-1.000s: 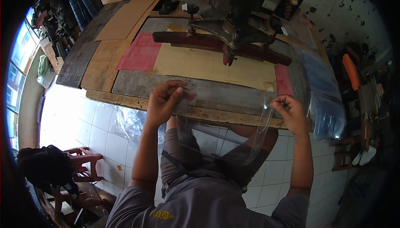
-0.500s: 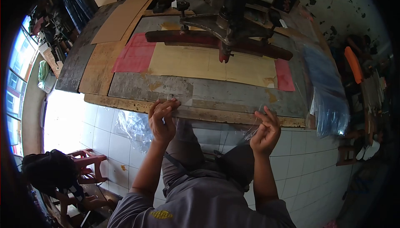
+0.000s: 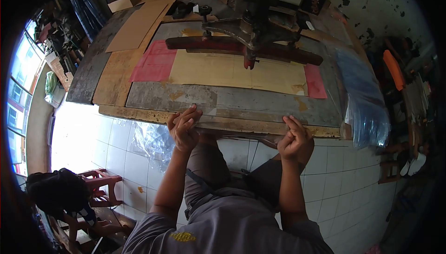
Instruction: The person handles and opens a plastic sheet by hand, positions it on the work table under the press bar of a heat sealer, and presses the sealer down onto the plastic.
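Both hands are at the front edge of the worktable, pinching what looks like a clear plastic sheet (image 3: 232, 125) stretched between them. My left hand (image 3: 184, 131) has its fingers pressed together on the sheet's left end. On the other end, my right hand (image 3: 295, 139) is closed with thumb against fingers. The sheet is so transparent that its outline is hard to follow. Beyond it, a yellow sheet (image 3: 232, 73) with pink ends (image 3: 153, 61) lies on the grey board (image 3: 167, 97). The dark red bar of a press (image 3: 204, 43) hangs over that sheet.
A pile of clear plastic sheets (image 3: 367, 121) drapes over the table's right side. Cardboard (image 3: 137, 29) lies at the left. More crumpled plastic (image 3: 151, 142) hangs below the front edge. A red stool (image 3: 107, 186) and a person (image 3: 60, 193) are at lower left.
My right hand has drawn slightly left and its fingers have closed in more. My left hand has shifted slightly right and up. The view has shifted a little.
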`<state>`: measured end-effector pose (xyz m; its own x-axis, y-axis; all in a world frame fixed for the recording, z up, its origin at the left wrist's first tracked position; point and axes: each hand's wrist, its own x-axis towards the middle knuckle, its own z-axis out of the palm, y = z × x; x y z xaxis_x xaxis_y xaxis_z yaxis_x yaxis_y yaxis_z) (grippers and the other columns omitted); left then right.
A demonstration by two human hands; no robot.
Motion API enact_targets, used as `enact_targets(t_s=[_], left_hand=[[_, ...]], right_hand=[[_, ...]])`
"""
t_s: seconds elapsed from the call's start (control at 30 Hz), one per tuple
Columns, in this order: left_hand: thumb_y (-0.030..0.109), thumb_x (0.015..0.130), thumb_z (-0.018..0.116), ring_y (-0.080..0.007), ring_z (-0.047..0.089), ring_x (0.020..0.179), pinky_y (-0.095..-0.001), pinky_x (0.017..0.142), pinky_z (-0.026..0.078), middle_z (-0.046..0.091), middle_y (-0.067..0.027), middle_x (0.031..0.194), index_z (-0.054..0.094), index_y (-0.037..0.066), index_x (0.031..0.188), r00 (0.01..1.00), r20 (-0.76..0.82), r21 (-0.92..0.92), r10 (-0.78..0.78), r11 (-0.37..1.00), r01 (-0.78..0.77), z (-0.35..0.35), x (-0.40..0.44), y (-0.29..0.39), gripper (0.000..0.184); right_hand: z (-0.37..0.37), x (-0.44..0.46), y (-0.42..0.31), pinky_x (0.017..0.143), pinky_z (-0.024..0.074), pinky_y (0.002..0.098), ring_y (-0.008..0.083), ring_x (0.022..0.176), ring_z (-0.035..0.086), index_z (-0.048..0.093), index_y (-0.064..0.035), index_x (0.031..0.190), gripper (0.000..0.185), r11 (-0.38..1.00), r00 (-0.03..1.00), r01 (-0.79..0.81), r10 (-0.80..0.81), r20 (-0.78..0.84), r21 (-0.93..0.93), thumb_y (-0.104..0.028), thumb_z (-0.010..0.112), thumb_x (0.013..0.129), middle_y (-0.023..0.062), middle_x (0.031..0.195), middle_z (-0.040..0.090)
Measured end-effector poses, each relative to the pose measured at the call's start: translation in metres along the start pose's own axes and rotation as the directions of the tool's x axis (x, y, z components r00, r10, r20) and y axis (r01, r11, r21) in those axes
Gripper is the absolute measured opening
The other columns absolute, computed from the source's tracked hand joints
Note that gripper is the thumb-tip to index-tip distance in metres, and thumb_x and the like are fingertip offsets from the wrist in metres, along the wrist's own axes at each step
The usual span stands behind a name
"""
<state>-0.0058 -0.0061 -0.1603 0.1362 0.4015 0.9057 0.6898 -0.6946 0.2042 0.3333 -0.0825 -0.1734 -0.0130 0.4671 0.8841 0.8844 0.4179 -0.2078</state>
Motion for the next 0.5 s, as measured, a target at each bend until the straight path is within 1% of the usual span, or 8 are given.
enact_targets(t_s=[0.07, 0.13, 0.2, 0.23, 0.33, 0.37, 0.47, 0.5], left_hand=[[0.01, 0.11, 0.042, -0.0279, 0.076, 0.096, -0.0454, 0.095, 0.047, 0.078, -0.0088, 0.096, 0.036, 0.018, 0.126, 1.0, 0.0, -0.053, 0.026, 0.998, -0.026, -0.012, 0.01, 0.002, 0.018], [0.008, 0.11, 0.041, -0.0282, 0.073, 0.085, -0.0452, 0.087, 0.05, 0.076, -0.0103, 0.089, 0.035, 0.017, 0.125, 1.0, 0.008, -0.11, 0.03, 0.994, -0.029, -0.028, 0.022, 0.007, 0.019], [0.006, 0.11, 0.039, -0.0288, 0.069, 0.071, -0.0449, 0.078, 0.052, 0.073, -0.0125, 0.083, 0.033, 0.016, 0.125, 1.0, 0.021, -0.176, 0.019, 0.984, -0.015, -0.047, 0.037, 0.012, 0.02], [0.007, 0.11, 0.04, -0.0203, 0.059, 0.062, -0.036, 0.068, 0.051, 0.066, -0.01, 0.075, 0.04, 0.01, 0.125, 0.999, -0.029, -0.228, 0.03, 0.973, -0.035, -0.05, 0.049, 0.015, 0.015], [0.002, 0.104, 0.053, -0.0168, 0.065, 0.063, -0.0307, 0.059, 0.05, 0.071, -0.0107, 0.078, 0.056, 0.007, 0.118, 0.915, 0.137, -0.359, -0.379, 0.842, 0.402, -0.063, 0.068, 0.035, 0.015], [0.009, 0.105, 0.057, -0.0109, 0.061, 0.064, -0.0283, 0.058, 0.048, 0.069, -0.009, 0.075, 0.062, 0.003, 0.11, 0.862, 0.162, -0.411, -0.48, 0.762, 0.501, -0.064, 0.083, 0.044, 0.009], [0.01, 0.105, 0.06, -0.0095, 0.058, 0.062, -0.0289, 0.058, 0.046, 0.069, -0.007, 0.075, 0.064, 0.002, 0.109, 0.738, 0.344, -0.386, -0.58, 0.629, 0.675, -0.059, 0.112, 0.042, 0.01], [0.015, 0.105, 0.062, -0.0102, 0.055, 0.06, -0.0301, 0.058, 0.045, 0.067, -0.0066, 0.072, 0.066, 0.001, 0.107, 0.7, 0.367, -0.371, -0.613, 0.594, 0.714, -0.052, 0.118, 0.038, 0.015]], right_hand=[[-0.031, 0.023, -0.016, 0.098, 0.0544, 0.0419, 0.0349, 0.104, 0.071, 0.042, -0.005, 0.125, 0.022, 0.998, 0.989, -0.042, 0.047, 0.14, -0.038, -0.023, 0.038, 0.113, 0.0206, 0.118, 0.074], [-0.038, 0.046, -0.033, 0.082, 0.0576, 0.0339, 0.0262, 0.092, 0.071, 0.049, -0.003, 0.116, 0.017, 0.965, 0.997, -0.076, 0.08, -0.007, 0.25, -0.019, 0.044, 0.112, 0.0187, 0.109, 0.072], [-0.052, 0.042, -0.036, 0.078, 0.0569, 0.0306, 0.02, 0.085, 0.07, 0.054, -0.0012, 0.111, 0.016, 0.846, 0.974, -0.183, 0.225, -0.023, 0.501, -0.016, 0.046, 0.111, 0.0155, 0.101, 0.071], [-0.063, 0.05, -0.036, 0.07, 0.0545, 0.0268, 0.0144, 0.079, 0.066, 0.049, -0.0007, 0.119, 0.012, 0.855, 0.974, -0.174, 0.222, -0.041, 0.489, -0.007, 0.05, 0.108, 0.0121, 0.095, 0.067], [-0.091, 0.092, -0.057, 0.073, 0.0549, 0.0275, 0.0107, 0.076, 0.061, 0.056, 0.0024, 0.118, 0.015, 0.847, 0.918, -0.374, 0.396, 0.023, 0.377, -0.008, 0.055, 0.107, 0.0093, 0.094, 0.065], [-0.09, 0.105, -0.062, 0.074, 0.0543, 0.0269, 0.0088, 0.08, 0.061, 0.063, 0.0036, 0.112, 0.015, 0.799, 0.886, -0.421, 0.463, 0.008, 0.429, -0.01, 0.062, 0.105, 0.0058, 0.094, 0.065], [-0.082, 0.136, -0.05, 0.075, 0.0533, 0.0252, 0.0095, 0.082, 0.063, 0.064, 0.0026, 0.11, 0.015, 0.665, 0.759, -0.643, 0.617, 0.205, 0.38, -0.011, 0.066, 0.104, 0.0046, 0.095, 0.066], [-0.074, 0.139, -0.035, 0.074, 0.0525, 0.0255, 0.0099, 0.082, 0.064, 0.066, 0.0017, 0.107, 0.016, 0.635, 0.731, -0.681, 0.617, 0.29, 0.366, -0.013, 0.069, 0.101, 0.0045, 0.094, 0.069]])
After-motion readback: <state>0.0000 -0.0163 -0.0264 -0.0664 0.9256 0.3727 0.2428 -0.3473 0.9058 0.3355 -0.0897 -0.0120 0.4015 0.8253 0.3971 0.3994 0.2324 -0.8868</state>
